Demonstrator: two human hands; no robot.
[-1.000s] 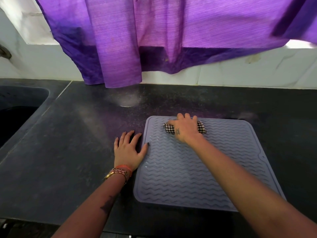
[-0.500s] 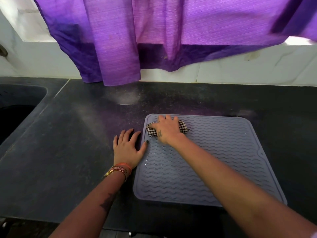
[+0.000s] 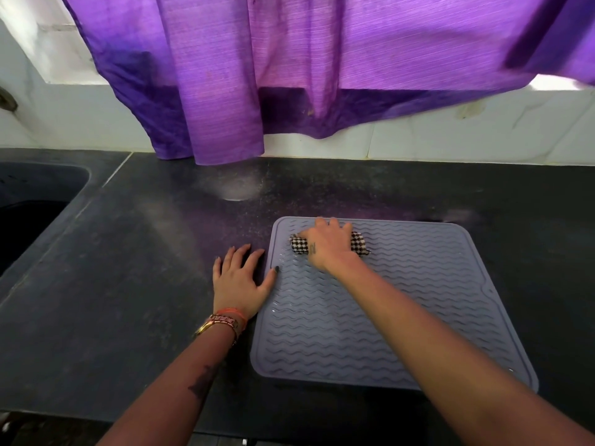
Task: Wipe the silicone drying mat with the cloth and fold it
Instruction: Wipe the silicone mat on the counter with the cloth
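The right hand (image 3: 328, 244) presses a bunched black-and-white checked cloth (image 3: 359, 243) onto the far left of the flat grey ridged silicone mat (image 3: 370, 317). The left hand (image 3: 240, 278), fingers spread, steadies the mat's edge on the dark table (image 3: 128, 268). Wiping is underway; next strokes should likely cover the nearer ridges.

There is one gray mat (image 3: 386, 317) with wavy lines. There is one little checked cloth (image 3: 359, 244) on it. There are two hands, one left hand (image 3: 240, 280) and one right hand (image 3: 328, 247). There is one purple curtain (image 3: 289, 69), one dark counter (image 3: 128, 268) and one sink (image 3: 35, 201). The bracelets (image 3: 225, 321) on the left wrist are too bunched to count
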